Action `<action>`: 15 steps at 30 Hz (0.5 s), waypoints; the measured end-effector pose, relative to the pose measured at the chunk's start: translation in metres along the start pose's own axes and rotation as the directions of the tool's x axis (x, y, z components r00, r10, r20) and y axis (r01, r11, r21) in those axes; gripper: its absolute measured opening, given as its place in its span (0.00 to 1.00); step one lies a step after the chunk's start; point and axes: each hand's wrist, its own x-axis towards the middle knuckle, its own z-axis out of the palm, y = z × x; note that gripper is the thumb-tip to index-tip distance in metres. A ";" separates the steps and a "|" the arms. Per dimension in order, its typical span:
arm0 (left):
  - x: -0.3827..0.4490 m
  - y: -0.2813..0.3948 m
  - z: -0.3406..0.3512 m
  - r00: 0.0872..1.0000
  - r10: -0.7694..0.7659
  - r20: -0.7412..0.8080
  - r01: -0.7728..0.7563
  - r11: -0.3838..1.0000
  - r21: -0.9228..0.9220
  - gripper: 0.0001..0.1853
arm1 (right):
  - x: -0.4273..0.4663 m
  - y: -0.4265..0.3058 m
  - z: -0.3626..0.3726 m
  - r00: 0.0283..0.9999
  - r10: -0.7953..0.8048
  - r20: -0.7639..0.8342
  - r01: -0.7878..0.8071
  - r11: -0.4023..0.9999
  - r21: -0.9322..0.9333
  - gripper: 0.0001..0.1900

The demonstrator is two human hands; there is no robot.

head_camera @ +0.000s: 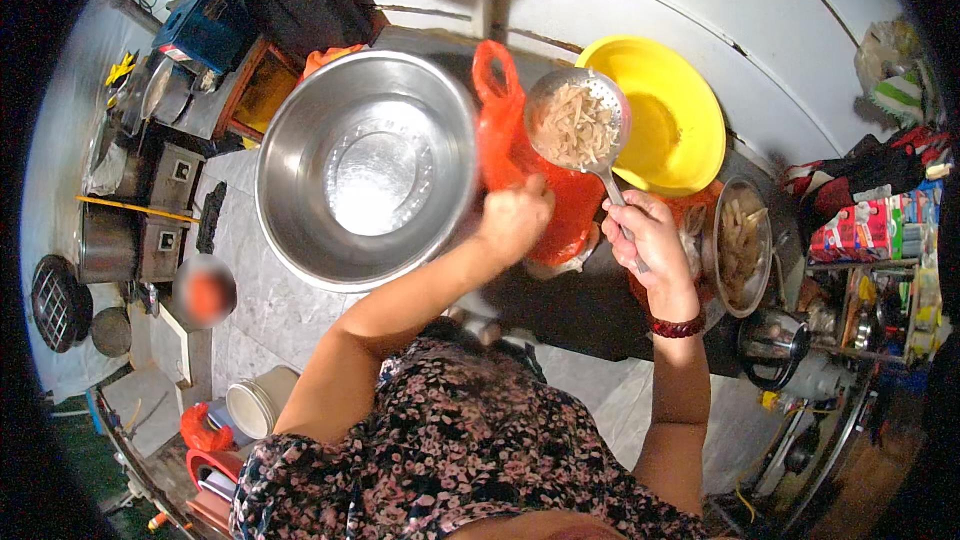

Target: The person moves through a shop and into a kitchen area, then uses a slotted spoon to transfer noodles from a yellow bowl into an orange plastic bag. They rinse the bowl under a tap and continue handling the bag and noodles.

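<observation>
My right hand [646, 244] grips the handle of a perforated metal skimmer ladle [618, 120], which holds a heap of pale food strips [574, 124]. The ladle is over the upper part of a red plastic bag [559, 202] and overlaps the near rim of a yellow plastic basin [686, 112]. My left hand [517, 219] is closed on the red bag's left side, below its raised loop handle. To its left stands a large stainless steel basin [296, 187] with bare metal showing inside.
A bowl with more pale strips [742, 247] is at the right, above a glass kettle [772, 345]. White buckets [259, 401] stand low at the left on the tiled floor. A wall runs behind the basins, and packed shelves [862, 264] are at the far right.
</observation>
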 end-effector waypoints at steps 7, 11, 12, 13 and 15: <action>-0.027 0.015 -0.053 0.969 0.211 -0.127 -0.234 0.951 -0.202 0.06 | -0.010 0.036 -0.001 0.859 -0.459 0.226 0.401 0.330 -0.854 0.04; -0.035 0.017 -0.070 0.963 0.228 -0.145 -0.262 0.920 -0.291 0.11 | -0.024 0.036 0.006 0.823 -0.501 0.267 0.335 0.048 -0.941 0.04; -0.036 0.015 -0.073 0.965 0.219 -0.143 -0.254 0.919 -0.303 0.12 | -0.023 0.042 0.006 0.826 -0.503 0.253 0.289 -0.007 -0.957 0.04; -0.037 0.014 -0.075 0.967 0.211 -0.142 -0.246 0.917 -0.313 0.12 | -0.027 0.044 0.005 0.847 -0.476 0.238 0.292 0.042 -0.956 0.04; -0.041 0.014 -0.074 0.965 0.195 -0.176 -0.243 0.919 -0.312 0.09 | -0.035 0.046 0.000 0.883 -0.417 0.217 0.298 0.138 -0.944 0.04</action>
